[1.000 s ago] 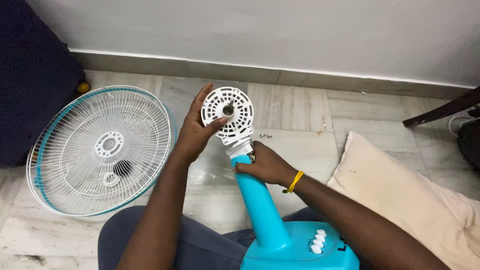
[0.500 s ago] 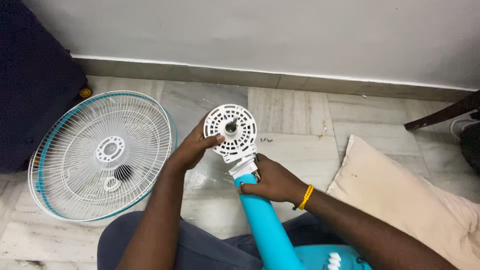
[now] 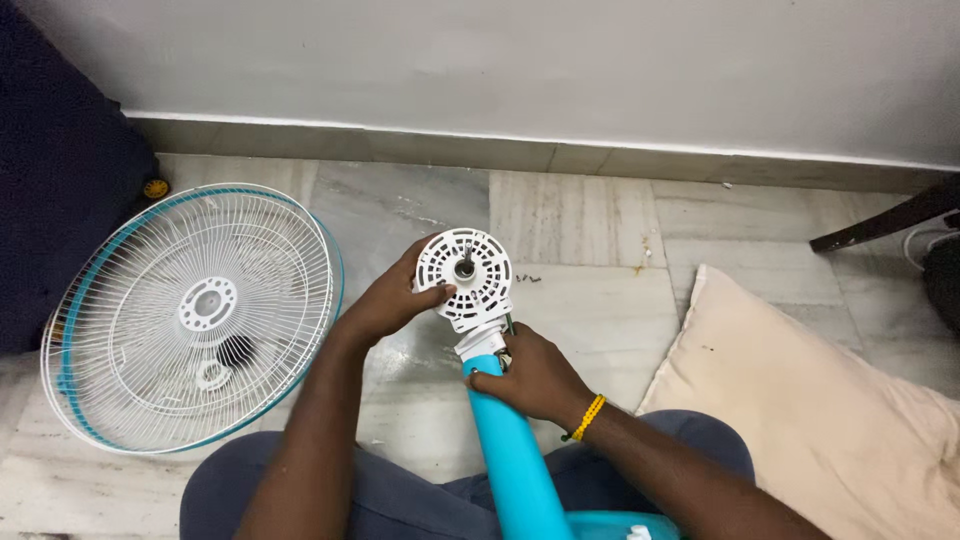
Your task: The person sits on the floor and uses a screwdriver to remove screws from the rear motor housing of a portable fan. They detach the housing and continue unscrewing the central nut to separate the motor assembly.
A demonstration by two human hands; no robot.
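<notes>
We grip white motor housing (image 3: 464, 277) rim with left hand (image 3: 392, 300), fingers curled; right hand (image 3: 535, 378) clamps teal stem (image 3: 505, 450) near neck, steadying it. Fan grilles (image 3: 190, 315) parked left.

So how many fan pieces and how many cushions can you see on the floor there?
Fan guards, white wire with teal rim: 1, though a second may lie stacked under it
Fan body, white motor head on teal stand: 1
Cushions, beige: 1
Total: 3
</notes>
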